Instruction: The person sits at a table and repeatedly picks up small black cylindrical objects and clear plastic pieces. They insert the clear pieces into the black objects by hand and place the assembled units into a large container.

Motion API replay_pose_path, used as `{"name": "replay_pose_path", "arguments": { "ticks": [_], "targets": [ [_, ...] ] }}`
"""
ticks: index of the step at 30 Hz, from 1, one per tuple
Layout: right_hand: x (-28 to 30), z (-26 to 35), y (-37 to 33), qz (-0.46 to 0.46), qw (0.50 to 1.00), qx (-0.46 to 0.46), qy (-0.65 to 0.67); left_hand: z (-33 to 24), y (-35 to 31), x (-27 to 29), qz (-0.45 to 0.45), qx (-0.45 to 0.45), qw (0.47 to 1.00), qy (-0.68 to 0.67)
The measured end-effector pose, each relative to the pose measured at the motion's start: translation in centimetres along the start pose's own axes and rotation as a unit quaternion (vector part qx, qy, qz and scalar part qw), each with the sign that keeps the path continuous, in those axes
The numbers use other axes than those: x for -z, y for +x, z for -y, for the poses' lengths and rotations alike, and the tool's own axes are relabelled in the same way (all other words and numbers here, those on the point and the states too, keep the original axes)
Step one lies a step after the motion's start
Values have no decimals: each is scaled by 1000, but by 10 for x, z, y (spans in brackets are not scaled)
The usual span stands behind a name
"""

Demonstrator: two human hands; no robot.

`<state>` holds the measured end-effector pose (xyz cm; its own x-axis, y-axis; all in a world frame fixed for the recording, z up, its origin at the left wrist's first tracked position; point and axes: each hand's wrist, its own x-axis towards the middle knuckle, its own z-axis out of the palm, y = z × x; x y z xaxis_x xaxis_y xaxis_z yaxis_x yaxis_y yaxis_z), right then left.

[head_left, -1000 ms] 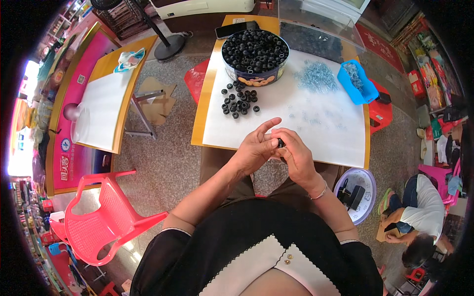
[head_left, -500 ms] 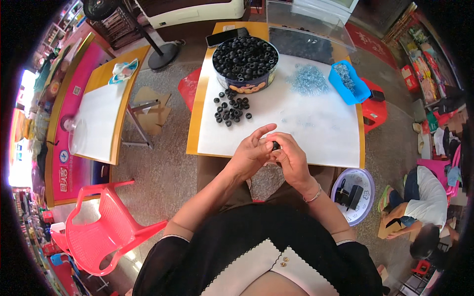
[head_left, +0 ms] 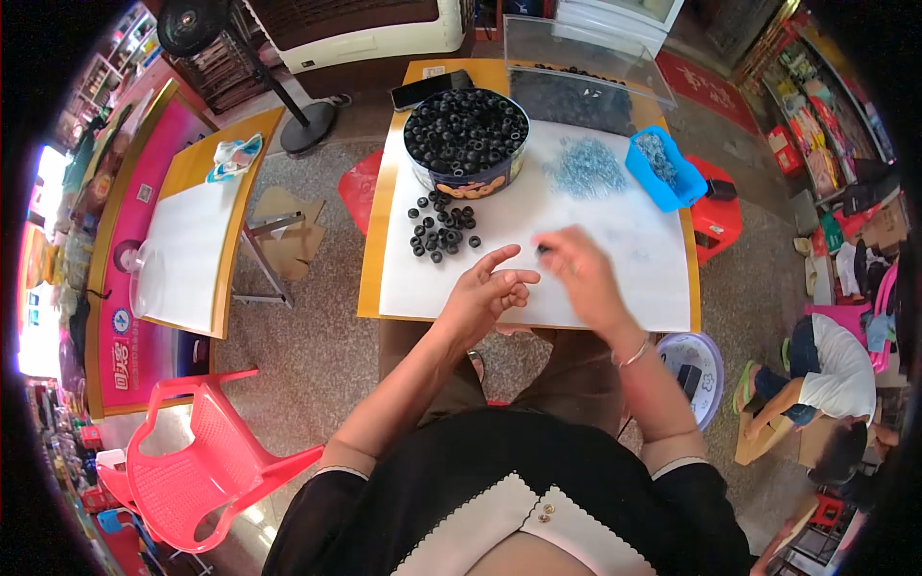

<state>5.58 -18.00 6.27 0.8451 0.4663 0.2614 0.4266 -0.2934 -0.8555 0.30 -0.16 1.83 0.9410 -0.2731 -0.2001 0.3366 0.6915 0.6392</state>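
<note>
Over the near part of the white-topped table [head_left: 432, 293], my left hand [head_left: 477, 300] has its fingers apart with nothing in them. To its right, my right hand [head_left: 588, 286] is smeared by motion, a small black ring-like piece [head_left: 544, 249] at its fingertips. Several loose black rings [head_left: 444, 233] lie beyond my left hand. Behind them stands a round tub [head_left: 480, 184] heaped with the same kind of ring. Farther right is a scattered heap of small clear bluish pieces [head_left: 586, 168], beside a blue plastic bin [head_left: 680, 195] holding more of them.
A dark phone [head_left: 421, 93] lies behind the tub. At the table's far edge is a clear plastic panel [head_left: 586, 58] with black rings behind it. Red stools flank the table. A pink chair [head_left: 206, 451] stands left; a basin [head_left: 709, 384] sits right. Another person [head_left: 836, 384] bends at far right.
My hands have come apart. The right hand has moved away and up from the left with the black ring-like piece, and the left hand's fingers have spread. The view has shifted slightly.
</note>
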Motion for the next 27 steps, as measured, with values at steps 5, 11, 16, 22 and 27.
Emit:
{"name": "replay_pose_path", "arguments": {
  "ticks": [5,11,16,22,27],
  "targets": [
    [67,-37,112,-160,985,-59,-17,7,6,17,-56,-18,997,52],
    [143,-86,238,-269,935,5,-232,13,10,21,-68,-32,993,93],
    [118,-70,223,-304,870,161,-353,18,10,26,-50,-36,992,106],
    [-12,-30,97,63,992,46,-97,21,-2,24,-21,-55,983,173],
    [-67,-41,65,71,988,66,-120,17,-21,22,-70,-51,981,176]
  ]
}}
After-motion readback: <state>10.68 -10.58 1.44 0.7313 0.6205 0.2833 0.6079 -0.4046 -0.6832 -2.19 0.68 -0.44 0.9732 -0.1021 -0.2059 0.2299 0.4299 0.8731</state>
